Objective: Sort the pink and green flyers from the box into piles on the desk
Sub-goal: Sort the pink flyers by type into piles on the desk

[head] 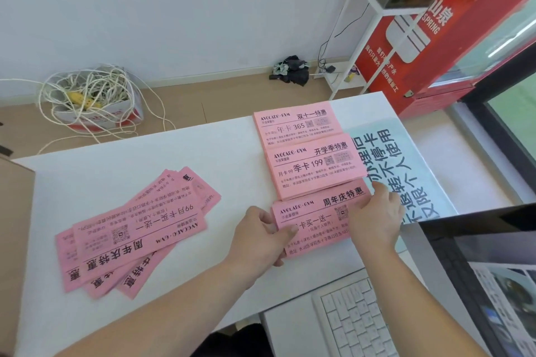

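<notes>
Head view: three pink piles sit in a column on the white tabletop (203, 153). These are the far stack (293, 124), the middle stack (316, 166), which overlaps it, and the near stack (313, 224), each with a different headline. Both hands are on the near stack. The left hand (261, 238) grips its left end, thumb on top and fingers curled under the edge. The right hand (374, 219) holds its right end, fingers curved over the far corner. They seem to be squaring it up.

To the left, well apart from the stacks, loose flyers (136, 230) lie fanned and upside down, their top headline matching the near stack's. These still look unsorted. The box (14, 240) shows only as a brown corner at the left edge, so I cannot tell what it holds.

No green pile is visible. A pale sheet (406, 171) with large characters lies just right of the stacks, but it looks more like a notice than a flyer. So pink looks partly done, and green has not begun.
</notes>
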A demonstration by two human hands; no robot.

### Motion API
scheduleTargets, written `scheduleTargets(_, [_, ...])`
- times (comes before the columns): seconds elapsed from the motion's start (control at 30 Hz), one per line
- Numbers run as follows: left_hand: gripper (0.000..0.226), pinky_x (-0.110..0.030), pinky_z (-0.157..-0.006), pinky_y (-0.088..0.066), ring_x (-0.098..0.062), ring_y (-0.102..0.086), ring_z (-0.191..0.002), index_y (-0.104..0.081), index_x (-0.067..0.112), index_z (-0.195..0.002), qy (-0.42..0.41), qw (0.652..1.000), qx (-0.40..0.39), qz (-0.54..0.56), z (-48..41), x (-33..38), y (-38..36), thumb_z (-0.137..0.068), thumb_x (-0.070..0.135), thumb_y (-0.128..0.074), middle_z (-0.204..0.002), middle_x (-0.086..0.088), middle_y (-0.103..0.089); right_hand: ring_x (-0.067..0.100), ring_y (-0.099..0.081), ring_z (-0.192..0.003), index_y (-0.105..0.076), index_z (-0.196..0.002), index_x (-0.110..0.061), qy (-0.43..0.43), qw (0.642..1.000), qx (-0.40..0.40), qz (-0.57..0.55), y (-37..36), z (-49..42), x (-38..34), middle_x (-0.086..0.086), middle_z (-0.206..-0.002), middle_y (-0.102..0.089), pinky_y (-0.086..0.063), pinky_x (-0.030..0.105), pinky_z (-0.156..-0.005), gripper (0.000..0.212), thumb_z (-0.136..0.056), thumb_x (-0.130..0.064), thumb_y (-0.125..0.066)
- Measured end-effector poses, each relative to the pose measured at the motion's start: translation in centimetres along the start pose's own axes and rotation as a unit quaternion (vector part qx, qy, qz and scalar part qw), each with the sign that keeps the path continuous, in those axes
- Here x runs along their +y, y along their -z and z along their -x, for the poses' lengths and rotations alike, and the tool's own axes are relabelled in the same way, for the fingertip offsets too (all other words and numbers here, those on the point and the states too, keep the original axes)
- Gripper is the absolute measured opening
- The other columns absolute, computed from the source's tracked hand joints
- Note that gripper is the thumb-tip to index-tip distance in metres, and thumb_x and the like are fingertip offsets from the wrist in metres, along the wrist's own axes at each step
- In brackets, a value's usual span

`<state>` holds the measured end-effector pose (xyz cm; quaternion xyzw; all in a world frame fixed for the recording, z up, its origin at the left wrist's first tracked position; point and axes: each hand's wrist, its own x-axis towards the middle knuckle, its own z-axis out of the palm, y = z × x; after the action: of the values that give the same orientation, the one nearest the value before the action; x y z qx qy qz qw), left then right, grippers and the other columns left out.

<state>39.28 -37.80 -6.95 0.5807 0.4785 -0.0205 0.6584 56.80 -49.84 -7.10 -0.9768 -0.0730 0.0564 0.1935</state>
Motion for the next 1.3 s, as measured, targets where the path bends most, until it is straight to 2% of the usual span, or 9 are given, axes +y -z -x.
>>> scheduleTargets(0.07, [0.046, -0.04, -0.067, -0.06, -0.015, -0.068, -0.068, -0.046, 0.026, -0.101, -0.034, 0.993, 0.034, -0.105, 0.1, -0.4, 0.5, -0.081, 0.043, -0.083, -0.086, 0.003, -0.065, 0.04, -0.032, -0.135, -0.036, -0.153, -0.007, 0.005, 1.0, -0.005, -0.013, -0.3, 0.0, 0.0, 0.02, -0.148, -0.04, -0.039, 0.056, -0.107, 0.06, -0.095, -0.005, -0.05])
scheduleTargets(0.2, [0.041, -0.012, -0.073, -0.038, -0.001, -0.051, -0.093, -0.045, 0.032, -0.099, -0.152, 0.949, 0.013, -0.275, 1.0, -1.4, 1.1, -0.08, 0.047, -0.078, -0.103, 0.018, -0.049, 0.035, -0.024, -0.146, -0.032, -0.157, -0.011, 0.003, 0.997, -0.07, -0.045, -0.4, 0.1, 0.8, 0.015, -0.159, -0.031, -0.028, 0.056, -0.119, 0.062, -0.098, -0.013, -0.048])
scheduleTargets(0.33, [0.043, -0.01, -0.087, -0.033, -0.005, -0.047, -0.113, -0.053, 0.027, -0.118, -0.185, 0.938, -0.029, -0.293, 1.6, -1.9, -0.1, -0.083, 0.04, -0.074, -0.121, 0.016, -0.046, 0.031, -0.038, -0.138, -0.042, -0.152, -0.019, 0.002, 0.992, -0.111, -0.063, 0.1, 0.0, 1.5, 0.009, -0.148, -0.045, -0.039, 0.054, -0.111, 0.051, -0.101, -0.022, -0.044])
scheduleTargets(0.47, [0.05, -0.015, -0.095, -0.036, -0.005, -0.045, -0.123, -0.05, 0.023, -0.135, -0.194, 0.936, -0.037, -0.291, 1.8, -1.4, -1.0, -0.09, 0.036, -0.067, -0.133, 0.015, -0.045, 0.027, -0.045, -0.13, -0.043, -0.152, -0.021, 0.012, 0.99, -0.122, -0.076, 0.2, 0.0, 1.6, 0.004, -0.143, -0.046, -0.042, 0.046, -0.103, 0.051, -0.101, -0.02, -0.043])
scheduleTargets(0.8, [0.029, -0.018, -0.09, -0.042, -0.003, -0.052, -0.107, -0.057, 0.026, -0.12, -0.17, 0.952, -0.034, -0.251, 1.3, -1.3, -0.8, -0.094, 0.03, -0.066, -0.123, 0.018, -0.054, 0.027, -0.043, -0.132, -0.046, -0.15, -0.022, 0.031, 0.99, -0.132, -0.038, 0.0, 0.0, 1.5, 0.001, -0.145, -0.046, -0.044, 0.052, -0.107, 0.049, -0.102, -0.023, -0.04])
scheduleTargets(0.97, [0.022, -0.015, -0.084, -0.045, -0.001, -0.055, -0.088, -0.059, 0.029, -0.116, -0.158, 0.959, -0.051, -0.229, 1.2, -1.0, -0.7, -0.095, 0.023, -0.062, -0.115, 0.02, -0.055, 0.03, -0.037, -0.136, -0.037, -0.155, -0.021, 0.027, 0.987, -0.155, -0.008, 0.3, 0.1, 0.9, 0.005, -0.148, -0.043, -0.035, 0.051, -0.114, 0.062, -0.093, -0.012, -0.044])
scheduleTargets(1.1, [0.015, -0.024, -0.091, -0.05, 0.0, -0.06, -0.103, -0.062, 0.032, -0.107, -0.136, 0.971, -0.03, -0.194, 1.7, -1.4, 1.5, -0.095, 0.023, -0.062, -0.115, 0.019, -0.061, 0.033, -0.032, -0.143, -0.035, -0.154, -0.012, 0.06, 0.992, -0.113, 0.002, 0.4, 1.8, -0.6, 0.012, -0.157, -0.037, -0.03, 0.053, -0.118, 0.064, -0.092, -0.009, -0.046])
scheduleTargets(1.2, [0.013, -0.02, -0.07, -0.05, 0.002, -0.064, -0.087, -0.064, 0.032, -0.106, -0.121, 0.979, 0.004, -0.162, 2.3, -1.6, 4.3, -0.096, 0.024, -0.062, -0.104, 0.017, -0.065, 0.029, -0.023, -0.152, -0.041, -0.152, -0.017, 0.117, 0.987, -0.108, -0.026, -0.2, 4.9, -3.7, 0.009, -0.164, -0.029, -0.024, 0.051, -0.123, 0.056, -0.097, -0.01, -0.044])
scheduleTargets(1.3, [0.014, -0.012, -0.062, -0.049, 0.004, -0.063, -0.083, -0.066, 0.033, -0.105, -0.125, 0.981, 0.031, -0.142, 3.2, -2.1, 7.7, -0.098, 0.022, -0.06, -0.102, 0.019, -0.066, 0.023, -0.025, -0.151, -0.051, -0.145, -0.02, 0.193, 0.972, -0.124, -0.059, -1.7, 8.7, -7.5, 0.002, -0.162, -0.035, -0.027, 0.048, -0.122, 0.047, -0.099, -0.01, -0.046])
